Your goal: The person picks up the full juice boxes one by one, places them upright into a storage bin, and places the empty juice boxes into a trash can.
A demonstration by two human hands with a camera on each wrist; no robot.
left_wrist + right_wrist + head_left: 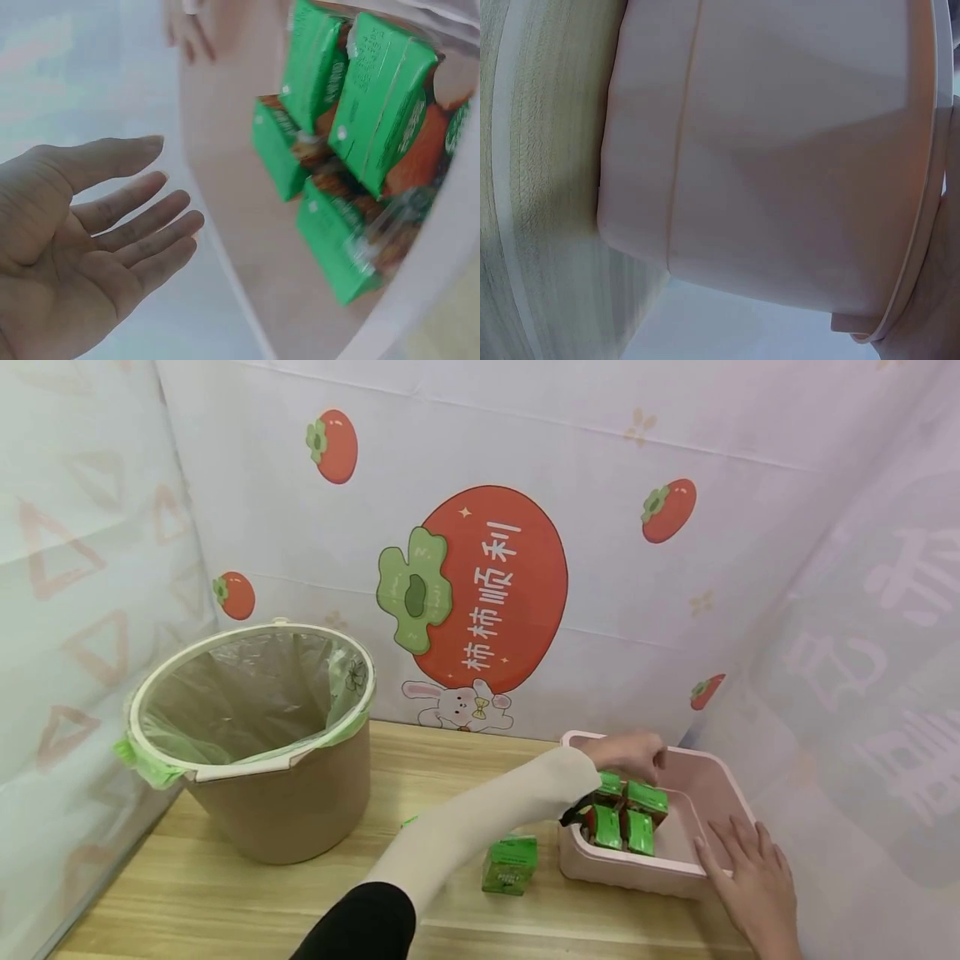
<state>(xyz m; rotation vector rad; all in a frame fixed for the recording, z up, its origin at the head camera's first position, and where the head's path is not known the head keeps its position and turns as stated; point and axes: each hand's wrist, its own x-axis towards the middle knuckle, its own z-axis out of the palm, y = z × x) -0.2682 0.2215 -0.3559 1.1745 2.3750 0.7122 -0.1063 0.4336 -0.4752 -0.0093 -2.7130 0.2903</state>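
A pink plastic bin (637, 872) stands at the right of the table, with several small green cartons (640, 832) grouped in its left part. Over its back side is my left hand (630, 756); the left wrist view shows that hand (105, 240) with loosely extended fingers and nothing in them. My right hand (753, 881) rests on the bin's front right rim, its fingers reaching over the inside wall (196, 34). The right wrist view is mostly filled by the bin's outer wall (780, 172), with part of the hand at the right edge.
A brown trash can (292, 806) lined with a green plastic bag (225, 702) stands on the table's left. Another green carton (510, 864) is on the wooden table (442, 935), and a green corner shows behind the left sleeve (480, 818). Printed cloth walls enclose the table.
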